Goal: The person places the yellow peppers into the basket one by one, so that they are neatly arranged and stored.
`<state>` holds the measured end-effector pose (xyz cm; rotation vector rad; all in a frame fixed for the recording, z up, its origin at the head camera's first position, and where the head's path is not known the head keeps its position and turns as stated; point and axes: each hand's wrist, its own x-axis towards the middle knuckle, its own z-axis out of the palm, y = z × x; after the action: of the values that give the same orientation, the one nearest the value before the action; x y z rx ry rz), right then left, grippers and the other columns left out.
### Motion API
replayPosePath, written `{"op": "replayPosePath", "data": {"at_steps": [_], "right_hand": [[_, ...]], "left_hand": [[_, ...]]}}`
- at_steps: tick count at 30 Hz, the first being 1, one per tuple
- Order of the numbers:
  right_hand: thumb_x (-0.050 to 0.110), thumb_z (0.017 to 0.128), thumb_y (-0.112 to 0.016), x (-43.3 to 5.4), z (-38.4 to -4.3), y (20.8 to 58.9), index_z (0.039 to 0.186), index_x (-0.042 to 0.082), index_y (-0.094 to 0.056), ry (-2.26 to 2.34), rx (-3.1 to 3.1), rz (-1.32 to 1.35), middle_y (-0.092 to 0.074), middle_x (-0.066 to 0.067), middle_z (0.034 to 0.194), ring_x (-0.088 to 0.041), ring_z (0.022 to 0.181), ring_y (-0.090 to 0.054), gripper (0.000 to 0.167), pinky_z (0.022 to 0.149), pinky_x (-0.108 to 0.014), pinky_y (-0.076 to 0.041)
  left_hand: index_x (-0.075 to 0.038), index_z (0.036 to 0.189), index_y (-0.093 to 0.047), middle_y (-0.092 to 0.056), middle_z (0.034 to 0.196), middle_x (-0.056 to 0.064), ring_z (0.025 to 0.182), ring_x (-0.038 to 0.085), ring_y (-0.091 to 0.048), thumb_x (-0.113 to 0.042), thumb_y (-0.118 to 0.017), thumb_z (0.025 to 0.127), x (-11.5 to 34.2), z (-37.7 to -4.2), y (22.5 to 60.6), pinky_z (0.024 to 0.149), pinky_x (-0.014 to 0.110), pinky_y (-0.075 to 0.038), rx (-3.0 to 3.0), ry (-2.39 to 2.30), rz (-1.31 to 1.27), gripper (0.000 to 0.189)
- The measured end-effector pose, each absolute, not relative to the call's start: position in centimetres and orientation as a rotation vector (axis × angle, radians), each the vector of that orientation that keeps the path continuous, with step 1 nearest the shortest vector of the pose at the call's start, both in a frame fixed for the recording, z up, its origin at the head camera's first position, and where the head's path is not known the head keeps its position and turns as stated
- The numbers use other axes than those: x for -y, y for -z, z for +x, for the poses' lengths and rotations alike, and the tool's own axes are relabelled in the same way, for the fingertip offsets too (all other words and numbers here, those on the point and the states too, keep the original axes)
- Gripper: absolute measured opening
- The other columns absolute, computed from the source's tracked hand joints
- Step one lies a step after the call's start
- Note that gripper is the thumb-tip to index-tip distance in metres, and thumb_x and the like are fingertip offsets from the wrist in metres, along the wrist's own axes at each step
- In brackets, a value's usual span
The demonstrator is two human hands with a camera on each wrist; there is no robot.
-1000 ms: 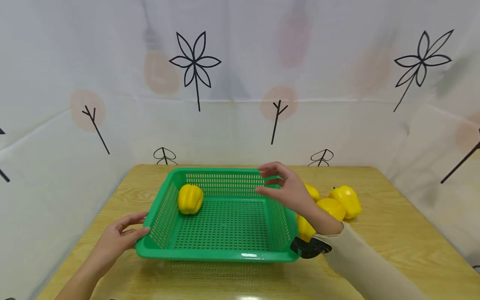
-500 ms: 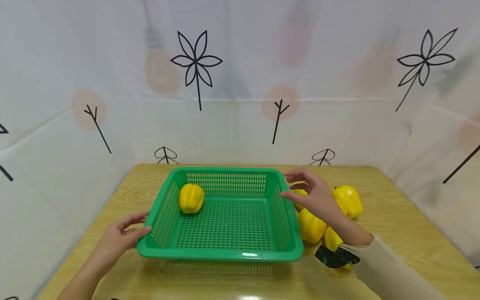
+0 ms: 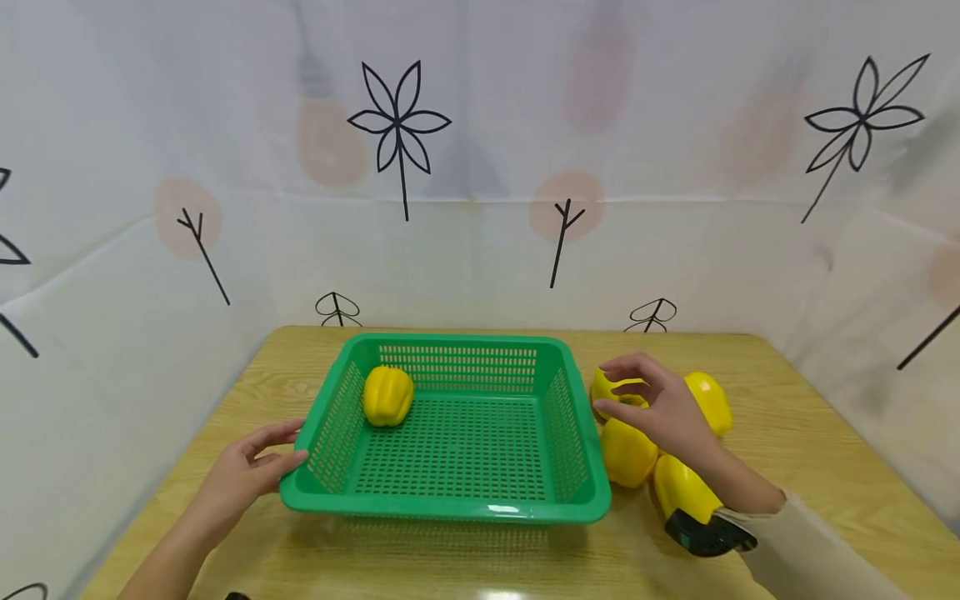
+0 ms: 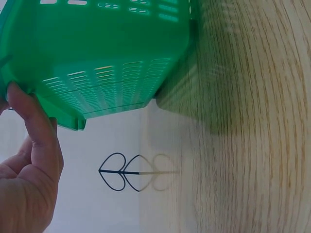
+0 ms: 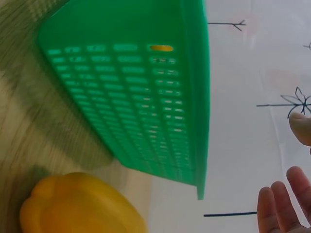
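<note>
A green plastic basket [image 3: 450, 510] stands on the table with one yellow bell pepper [image 3: 388, 397] in its far left part. At the basket's left rim my left hand [image 3: 243, 473] pinches the edge, thumb on top and fingers outside; the left wrist view shows these fingers [image 4: 36, 114] against the rim. My right hand [image 3: 663, 408] is in the air right of the basket, fingers loosely bent and holding nothing. Under and around it lie several yellow bell peppers, among them a near one [image 3: 628, 454], one by the wrist [image 3: 684, 490] and a far right one [image 3: 709, 403].
The wooden table [image 3: 420, 562] carries everything. Behind it hangs a pale cloth [image 3: 480, 267] with plant drawings, also along both sides. A black wrist device [image 3: 708, 533] sits under the right sleeve [image 3: 817, 554].
My right hand has moved from over the basket's right side, rightward and down to above the yellow bell peppers. My left hand stays at the rim, and the pepper inside the basket has not moved.
</note>
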<state>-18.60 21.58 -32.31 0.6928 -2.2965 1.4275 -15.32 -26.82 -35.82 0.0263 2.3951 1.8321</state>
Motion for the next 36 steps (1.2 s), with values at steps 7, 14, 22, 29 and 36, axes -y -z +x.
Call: {"op": "replayPosePath", "data": {"at_steps": [7,14,22,29,36], "right_hand": [[-0.006,0.078,-0.071,-22.7,-18.2,33.0,0.108,-0.004,-0.057,-1.373,2.328,0.644,-0.057,-0.002,0.103,-0.011,0.093,-0.056,0.034,0.078,-0.017,-0.049],[-0.01,0.076,-0.07,-23.6,-18.0,33.4,0.107,-0.001,-0.058,-1.364,2.307,0.663,-0.057,-0.003,0.105,-0.007,0.09,-0.056,0.035,0.077,-0.016,-0.049],[-0.011,0.076,-0.071,-24.8,-17.7,33.6,0.106,0.002,-0.058,-1.324,2.314,0.648,-0.057,-0.003,0.105,-0.005,0.091,-0.057,0.035,0.079,-0.014,-0.047],[-0.004,0.077,-0.073,-26.2,-17.5,33.8,0.108,0.006,-0.059,-1.26,2.371,0.561,-0.057,0.002,0.107,-0.001,0.092,-0.057,0.035,0.08,-0.011,-0.045],[-0.007,0.077,-0.072,-28.1,-17.3,33.9,0.11,-0.001,-0.057,-1.191,2.375,0.556,-0.056,0.012,0.107,0.002,0.094,-0.055,0.036,0.08,-0.008,-0.043]], "left_hand": [[0.001,0.14,-0.037,-0.036,0.133,0.021,0.089,0.016,-0.064,-0.022,-0.064,0.09,26.8,-15.4,35.7,0.074,0.035,-0.054,-2.384,-1.833,0.026,0.061],[0.0,0.14,-0.038,-0.036,0.133,0.02,0.089,0.017,-0.064,-0.022,-0.064,0.09,26.9,-15.5,36.0,0.073,0.036,-0.054,-2.382,-1.835,0.028,0.061],[0.0,0.14,-0.037,-0.036,0.133,0.02,0.089,0.017,-0.064,-0.022,-0.064,0.09,26.9,-15.5,36.0,0.073,0.036,-0.054,-2.38,-1.832,0.021,0.062],[0.0,0.14,-0.037,-0.036,0.133,0.02,0.089,0.017,-0.064,-0.022,-0.064,0.09,26.9,-15.5,36.0,0.073,0.036,-0.054,-2.378,-1.839,0.025,0.061],[0.0,0.14,-0.038,-0.037,0.132,0.02,0.089,0.017,-0.064,-0.022,-0.065,0.09,27.0,-15.6,36.1,0.073,0.036,-0.054,-2.38,-1.838,0.024,0.061]]}}
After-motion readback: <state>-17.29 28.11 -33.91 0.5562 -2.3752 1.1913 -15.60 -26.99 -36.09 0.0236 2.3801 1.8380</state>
